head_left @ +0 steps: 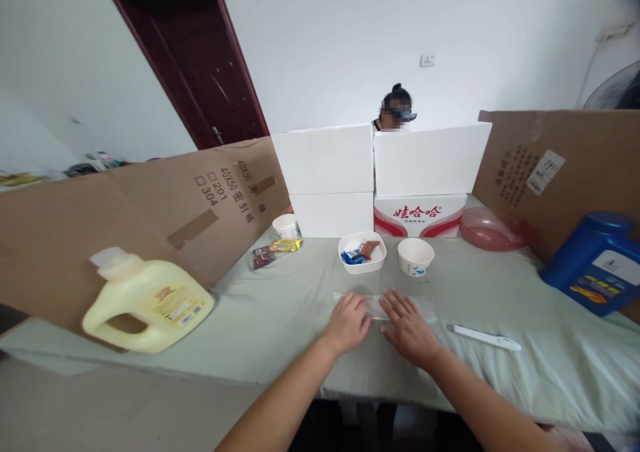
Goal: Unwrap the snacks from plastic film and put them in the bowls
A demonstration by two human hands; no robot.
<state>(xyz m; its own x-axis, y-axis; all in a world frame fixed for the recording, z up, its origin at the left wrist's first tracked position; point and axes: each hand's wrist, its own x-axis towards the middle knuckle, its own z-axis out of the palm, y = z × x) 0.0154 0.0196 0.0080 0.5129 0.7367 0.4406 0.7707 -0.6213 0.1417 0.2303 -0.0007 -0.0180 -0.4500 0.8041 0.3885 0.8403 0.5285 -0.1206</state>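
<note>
A clear, flat plastic bag point(377, 307) lies on the cloth in front of me, its ends showing past both hands. My left hand point(349, 322) rests on its left part, fingers bent downward and slightly blurred. My right hand point(407, 329) lies flat across the right part with fingers stretched out. Just beyond them are a square white bowl point(363, 267) holding blue and brown wrapped snacks point(361, 252) and a white paper cup point(416, 260). To the right of my right hand lies a white utility knife point(485, 337).
A yellow jug point(160, 305) stands at left, near snack packets point(270, 252) and another paper cup point(287, 227). At right are a blue bottle point(595, 262) and a pink basin point(493, 229). White boxes point(330, 165) and cardboard panels point(200, 205) wall the table; a person point(395, 109) is behind.
</note>
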